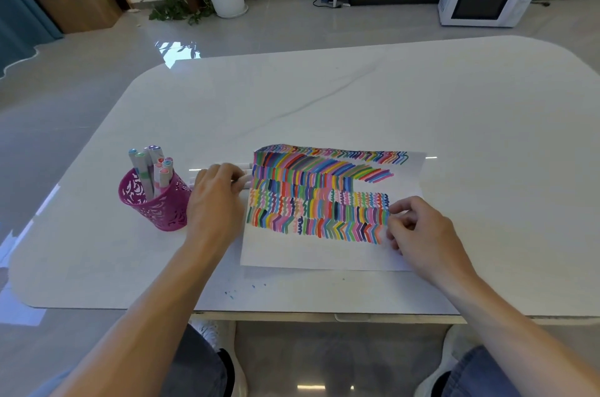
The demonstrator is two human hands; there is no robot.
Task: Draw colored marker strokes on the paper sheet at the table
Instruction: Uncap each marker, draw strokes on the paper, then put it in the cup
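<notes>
Head view: paper (324, 254) lies flat on the table (357, 98), covered in coloured rows. My left grip (216, 198) is just off its left edge, fingers curled over loose markers (244, 166). My right grip (422, 228) rests on the sheet's right side, fingers curled; can't tell if it holds anything. Pink pen cup (156, 205) stands beside my left grip.

A paper sheet (308, 254) packed with rows of colored strokes lies on the near middle of the white table (357, 98). Left of it stands a pink cup (156, 205) of markers (149, 166). The left hand (212, 198) curls its fingers onto loose white markers (245, 166) at the sheet's left edge. The right hand (422, 231) rests curled on the sheet's right side; whether it holds anything cannot be told.
</notes>
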